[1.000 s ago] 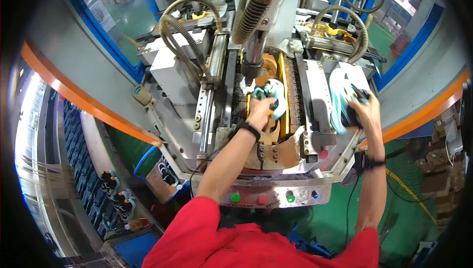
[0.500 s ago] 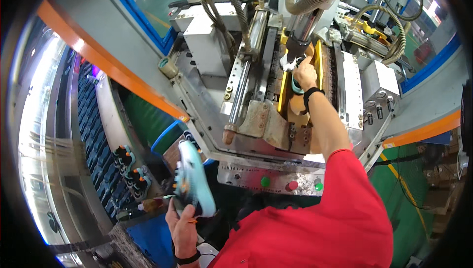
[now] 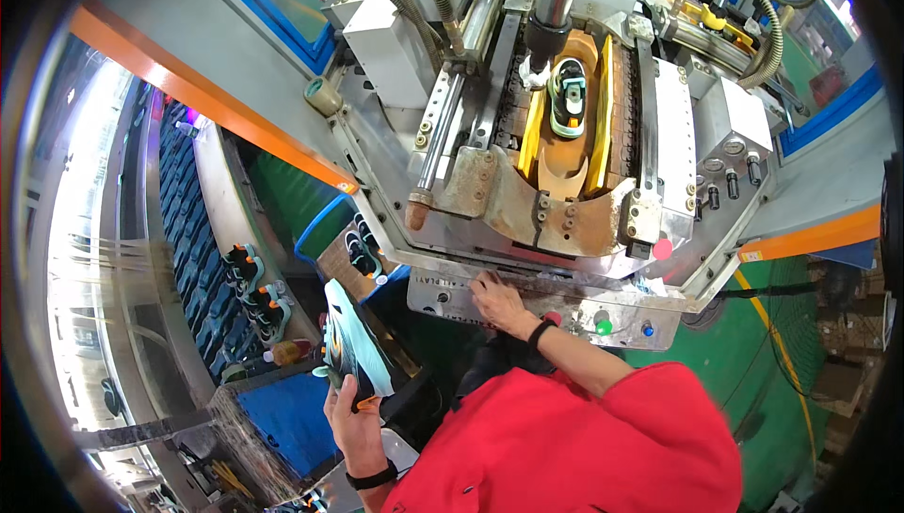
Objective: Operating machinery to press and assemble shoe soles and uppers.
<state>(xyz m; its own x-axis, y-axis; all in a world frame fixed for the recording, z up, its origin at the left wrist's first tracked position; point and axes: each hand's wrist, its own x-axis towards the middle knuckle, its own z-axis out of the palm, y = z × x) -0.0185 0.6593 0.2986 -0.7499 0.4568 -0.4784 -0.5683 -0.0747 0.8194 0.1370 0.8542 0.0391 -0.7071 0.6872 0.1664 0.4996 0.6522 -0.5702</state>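
Note:
My left hand (image 3: 355, 419) is closed round the heel end of a sneaker (image 3: 354, 343) with a pale blue sole and orange and dark parts, its toe pointing up and away. My right hand (image 3: 501, 304) lies on the metal control panel (image 3: 424, 298), fingers apart and bent, with nothing visible in it. What sits under its palm is hidden. Another sneaker (image 3: 568, 103), black and mint with a pale sole, stands upright in the machine's press bed between yellow side plates (image 3: 601, 136). A dark press cylinder (image 3: 548, 34) hangs beside and behind it.
A red button (image 3: 552, 318), a green button (image 3: 604, 325) and a blue button (image 3: 648, 330) line the panel. Black sneakers (image 3: 360, 251) rest on a blue-rimmed cart at left; more sneakers (image 3: 256, 292) stand by the conveyor (image 3: 184, 221). Orange-edged machine frames (image 3: 217, 113) flank both sides.
My right hand has left the sneaker in the press bed and come back to the control panel. The sneaker in my left hand has shifted slightly left and down.

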